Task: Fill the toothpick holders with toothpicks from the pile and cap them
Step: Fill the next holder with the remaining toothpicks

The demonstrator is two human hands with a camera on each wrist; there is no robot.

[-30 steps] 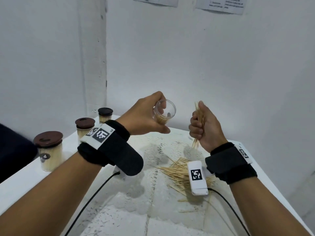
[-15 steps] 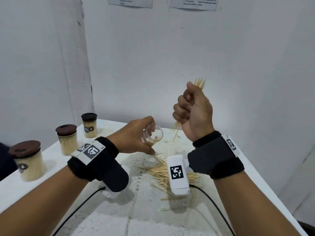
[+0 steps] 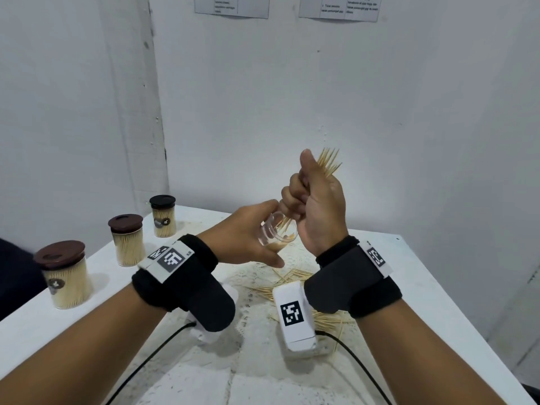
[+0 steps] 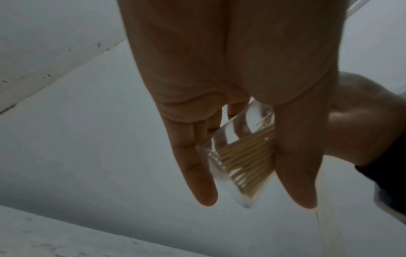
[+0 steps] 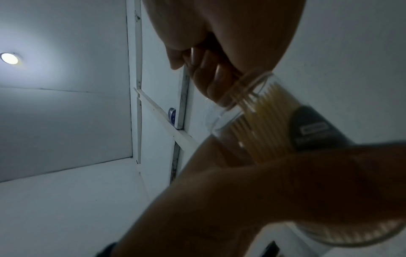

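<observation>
Head view shows the left hand (image 3: 245, 235) gripping the light, slippery clear holder (image 3: 277, 233) around its wall, while the right hand (image 3: 315, 206), just above its mouth, clenches a bundle of stiff, thin toothpicks (image 3: 328, 163) at mid-length.

Three capped toothpick holders (image 3: 128, 239) line the table's (image 3: 415, 276) left edge, walls close the far side, and the loose toothpick pile (image 3: 295, 280) covers the middle under both raised hands, leaving open tabletop to the right of the pile and along the near edge, crossed by two cables (image 3: 355, 365).
</observation>
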